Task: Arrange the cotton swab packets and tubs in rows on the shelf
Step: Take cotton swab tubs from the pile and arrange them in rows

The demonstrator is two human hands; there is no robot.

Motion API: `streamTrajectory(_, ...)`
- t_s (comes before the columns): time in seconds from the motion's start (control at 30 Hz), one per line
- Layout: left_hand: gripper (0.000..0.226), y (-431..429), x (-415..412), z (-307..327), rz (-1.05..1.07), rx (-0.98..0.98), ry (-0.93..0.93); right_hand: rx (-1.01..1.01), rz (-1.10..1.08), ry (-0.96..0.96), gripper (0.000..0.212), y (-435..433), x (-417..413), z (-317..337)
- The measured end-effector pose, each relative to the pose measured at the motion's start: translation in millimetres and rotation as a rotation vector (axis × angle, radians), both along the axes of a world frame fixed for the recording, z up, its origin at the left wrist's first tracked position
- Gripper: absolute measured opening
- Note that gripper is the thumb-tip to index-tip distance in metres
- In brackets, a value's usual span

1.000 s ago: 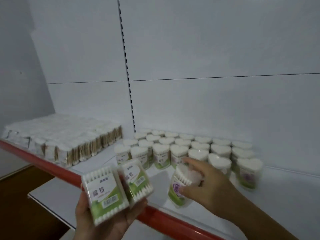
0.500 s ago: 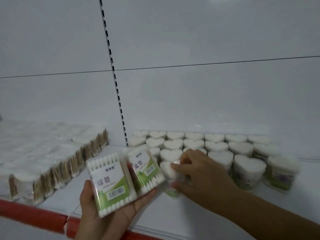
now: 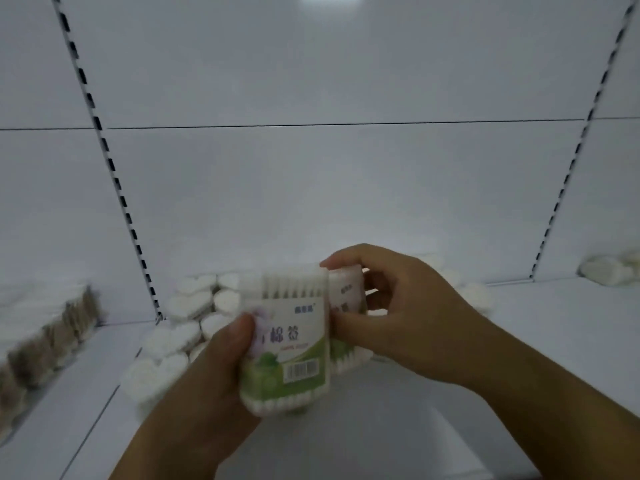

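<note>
Over the white metal shelf (image 3: 554,313), the left hand (image 3: 207,382) curls round a clear, green-labelled cotton swab packet (image 3: 294,341); the right hand (image 3: 408,317) pinches a second matching packet (image 3: 346,292) there too.

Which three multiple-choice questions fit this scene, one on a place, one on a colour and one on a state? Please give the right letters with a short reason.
1. Where do the heart-shaped tubs stand?
A. on the floor
B. on the shelf, behind the hands
C. in a basket

2. What colour is the lower label of the front packet, which the left hand holds?
A. red
B. blue
C. green

3. What does the right hand do?
A. it grips the second packet
B. it lies flat on the shelf
C. it hangs free

Key: 1 B, the tubs stand in rows on the white board. 2 C, green surrounds the barcode. 3 A, its fingers and thumb curl round that packet.
</note>
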State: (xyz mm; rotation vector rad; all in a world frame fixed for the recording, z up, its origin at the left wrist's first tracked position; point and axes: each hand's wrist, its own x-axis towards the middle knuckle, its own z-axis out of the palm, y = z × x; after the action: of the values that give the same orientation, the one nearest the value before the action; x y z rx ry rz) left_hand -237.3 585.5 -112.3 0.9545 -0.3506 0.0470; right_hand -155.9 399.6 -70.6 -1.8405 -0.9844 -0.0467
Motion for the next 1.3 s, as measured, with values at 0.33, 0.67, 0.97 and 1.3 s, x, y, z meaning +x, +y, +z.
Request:
streamTrajectory(0.33,0.069,7,25,7,0.337,-0.132,0.140,-0.212,-0.409,-0.256,0.041,-25,8,-76)
streamTrajectory(0.67,0.060,-17,26,8,0.409,0.002,0.169,0.025,-0.352,-0.187,0.027,-28,18,-60)
streamTrajectory(0.97,0.045,-71,46,-9,0.708,0.811,-0.241,0.219,-0.133,0.062,0.063,-37,11,-24)
streamTrajectory(1.3,0.076,-48,51,-34,0.650,2.054,0.020,-0.098,-0.446,-0.249,0.051,-59,10,-104)
